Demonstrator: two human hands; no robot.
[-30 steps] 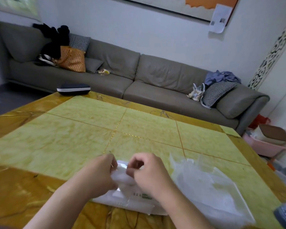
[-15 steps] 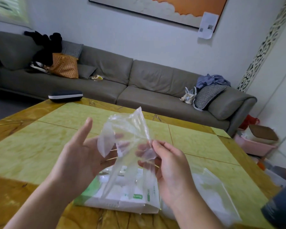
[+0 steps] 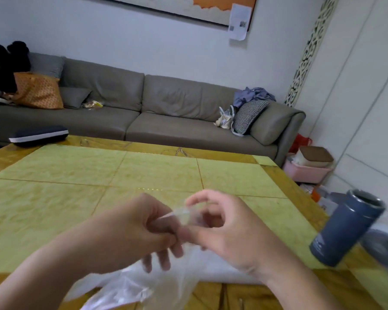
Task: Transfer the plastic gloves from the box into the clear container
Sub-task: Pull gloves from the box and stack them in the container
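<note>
My left hand (image 3: 134,233) and my right hand (image 3: 231,231) meet above the near part of the yellow table (image 3: 76,193). Between them is a clear plastic glove (image 3: 148,285). Its top edge is pinched in the curled fingers of my left hand and against the thumb of my right hand, and the rest hangs crumpled below my hands. A white strip (image 3: 222,274) shows under my right wrist; I cannot tell whether it is the box or the clear container. The rest of both is hidden by my arms or out of frame.
A dark blue tumbler (image 3: 345,229) stands near the table's right edge, close to my right forearm. A dark flat case (image 3: 38,135) lies at the far left corner. Behind the table runs a grey sofa (image 3: 166,113), with a pink basket (image 3: 305,173) on the floor at right.
My left hand, open behind the spread glove before, now has its fingers curled on it. The hands have come together, the glove hangs bunched below them, and the view has shifted right.
</note>
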